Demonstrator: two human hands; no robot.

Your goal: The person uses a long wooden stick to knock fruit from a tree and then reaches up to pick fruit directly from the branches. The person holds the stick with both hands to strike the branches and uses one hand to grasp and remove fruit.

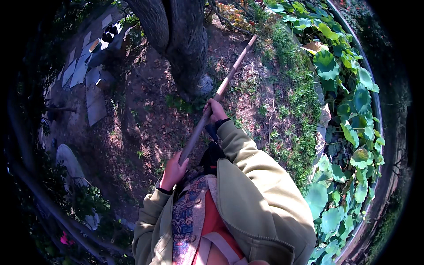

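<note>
A long wooden-handled hoe (232, 73) slants from near my waist up to the far right. At its far end, a small dark blade shows beside the leafy ground. Low on the handle, my left hand (173, 171) is closed around the near end. Farther up the shaft my right hand (216, 111) grips it, fingers wrapped over the wood. Both of my arms wear an olive jacket, and a dark band circles each wrist. Just left of the shaft's upper half stands a thick tree trunk (187, 53).
Dry leaves cover the brown soil (150, 110). Green grass (291, 106) runs along the right, beside a bed of broad round leaves (327, 66) behind a stone edging. Flat grey slabs (95, 99) lie at the far left, and dark branches cross the lower left.
</note>
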